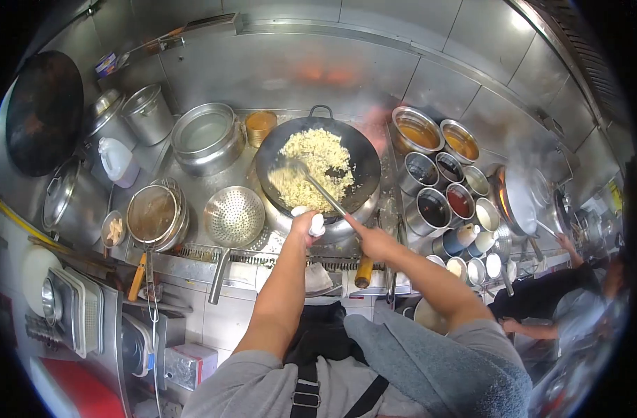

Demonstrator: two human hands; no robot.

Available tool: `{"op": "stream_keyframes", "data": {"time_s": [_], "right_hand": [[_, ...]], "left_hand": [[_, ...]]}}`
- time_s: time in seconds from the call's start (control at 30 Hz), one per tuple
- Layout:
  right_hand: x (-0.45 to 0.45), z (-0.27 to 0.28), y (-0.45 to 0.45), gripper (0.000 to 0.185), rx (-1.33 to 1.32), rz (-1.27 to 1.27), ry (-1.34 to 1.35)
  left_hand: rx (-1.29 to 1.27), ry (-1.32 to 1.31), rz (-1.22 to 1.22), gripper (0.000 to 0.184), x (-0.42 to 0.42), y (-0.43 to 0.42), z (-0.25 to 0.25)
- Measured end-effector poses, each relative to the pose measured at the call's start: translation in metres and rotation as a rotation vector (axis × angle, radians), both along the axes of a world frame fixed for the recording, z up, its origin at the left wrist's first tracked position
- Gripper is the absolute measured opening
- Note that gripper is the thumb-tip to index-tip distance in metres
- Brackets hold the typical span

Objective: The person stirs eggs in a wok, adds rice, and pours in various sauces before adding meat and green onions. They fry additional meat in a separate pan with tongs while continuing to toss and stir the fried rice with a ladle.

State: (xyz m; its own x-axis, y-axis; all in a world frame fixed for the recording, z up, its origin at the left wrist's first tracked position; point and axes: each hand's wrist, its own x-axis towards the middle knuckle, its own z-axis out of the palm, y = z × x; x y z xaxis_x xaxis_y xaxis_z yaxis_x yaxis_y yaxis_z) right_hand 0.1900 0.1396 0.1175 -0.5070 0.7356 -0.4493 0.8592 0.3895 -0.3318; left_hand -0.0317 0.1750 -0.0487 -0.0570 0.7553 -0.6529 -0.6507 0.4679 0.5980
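A black wok (366,157) sits over the burner, holding a heap of pale yellow fried rice (318,146). My left hand (306,228) is closed around a folded white cloth (317,224) at the wok's near rim; whatever the cloth covers there is hidden. My right hand (375,242) grips a long wok ladle (325,193) by its handle, and the wooden end (363,273) pokes out below the fist. The ladle's head is in the rice at the wok's left side, smeared by motion.
To the left are a perforated strainer (235,217), a pot with a sieve (153,212) and a large steel pot (205,139). Sauce containers (430,209) crowd the right. Beyond them, a co-worker's hand (563,241) holds a ladle near a flaming, steaming wok (517,202).
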Motion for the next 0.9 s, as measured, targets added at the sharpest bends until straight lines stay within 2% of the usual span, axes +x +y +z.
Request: {"op": "stream_keyframes", "data": {"time_s": [0.03, 0.1, 0.17, 0.2, 0.27, 0.3, 0.37, 0.4, 0.43, 0.47, 0.53, 0.57, 0.6, 0.63, 0.67, 0.73, 0.77, 0.8, 0.83, 0.9], "right_hand": [[0.024, 0.014, -0.008, 0.094, -0.026, 0.045, -0.034], [0.079, 0.005, 0.004, 0.097, -0.057, 0.094, -0.065], [0.085, 0.047, 0.006, 0.095, -0.027, 0.070, -0.312], [0.083, 0.038, 0.015, 0.095, -0.044, 0.056, -0.301], [0.082, 0.013, 0.031, 0.092, 0.220, 0.029, -0.265], [0.079, 0.012, 0.027, 0.092, 0.212, 0.010, -0.255], [0.074, 0.016, 0.015, 0.089, 0.311, -0.046, -0.245], [0.086, 0.020, 0.002, 0.089, 0.308, -0.067, -0.239], [0.101, 0.027, -0.018, 0.088, 0.297, -0.021, -0.176], [0.114, 0.041, -0.034, 0.087, 0.289, 0.033, -0.114], [0.134, 0.096, -0.063, 0.085, -0.057, -0.043, -0.045], [0.145, 0.094, -0.062, 0.085, -0.066, -0.029, -0.048], [0.159, 0.095, -0.060, 0.085, -0.235, -0.025, 0.067], [0.161, 0.088, -0.061, 0.085, -0.312, -0.032, 0.132], [0.162, 0.081, -0.062, 0.085, -0.392, -0.041, 0.194], [0.142, 0.023, -0.047, 0.088, -0.051, 0.054, 0.016], [0.125, 0.005, -0.040, 0.089, 0.016, 0.026, -0.122], [0.109, -0.006, -0.032, 0.090, 0.083, -0.008, -0.258], [0.103, -0.013, -0.029, 0.090, 0.092, -0.028, -0.255], [0.095, -0.024, -0.031, 0.088, 0.316, -0.027, -0.174]], "left_hand": [[-0.007, -0.001, 0.016, 0.010, 0.000, 0.000, 0.004], [0.002, 0.058, 0.016, 0.010, 0.004, -0.007, 0.016], [0.002, 0.114, 0.027, 0.010, 0.008, -0.012, 0.018], [-0.013, 0.124, 0.009, 0.010, 0.008, -0.022, 0.014], [0.191, -0.036, 0.113, 0.013, 0.012, -0.042, 0.012], [0.205, 0.018, 0.090, 0.014, 0.014, -0.071, 0.029], [0.206, 0.055, 0.169, 0.016, 0.020, -0.119, 0.002], [0.104, 0.093, 0.079, 0.017, 0.019, -0.147, -0.014], [0.164, 0.173, 0.119, 0.020, 0.028, -0.175, -0.003], [0.130, 0.221, 0.009, 0.021, 0.022, -0.190, -0.006], [0.043, 0.044, 0.223, 0.021, 0.021, -0.170, 0.040], [0.040, -0.050, 0.174, 0.012, 0.019, -0.146, 0.097], [0.077, -0.153, 0.192, 0.010, 0.008, -0.108, 0.093], [0.089, -0.071, 0.129, 0.011, 0.009, -0.076, 0.097], [0.038, 0.023, 0.091, 0.011, 0.008, -0.050, 0.086], [0.158, 0.084, 0.084, 0.013, 0.005, -0.048, 0.014], [0.185, 0.106, 0.105, 0.013, 0.009, -0.065, -0.006], [0.215, 0.131, 0.123, 0.015, 0.011, -0.086, -0.022], [0.179, 0.119, 0.094, 0.017, 0.009, -0.111, -0.031], [0.122, 0.128, 0.053, 0.022, 0.008, -0.169, -0.033]]}}
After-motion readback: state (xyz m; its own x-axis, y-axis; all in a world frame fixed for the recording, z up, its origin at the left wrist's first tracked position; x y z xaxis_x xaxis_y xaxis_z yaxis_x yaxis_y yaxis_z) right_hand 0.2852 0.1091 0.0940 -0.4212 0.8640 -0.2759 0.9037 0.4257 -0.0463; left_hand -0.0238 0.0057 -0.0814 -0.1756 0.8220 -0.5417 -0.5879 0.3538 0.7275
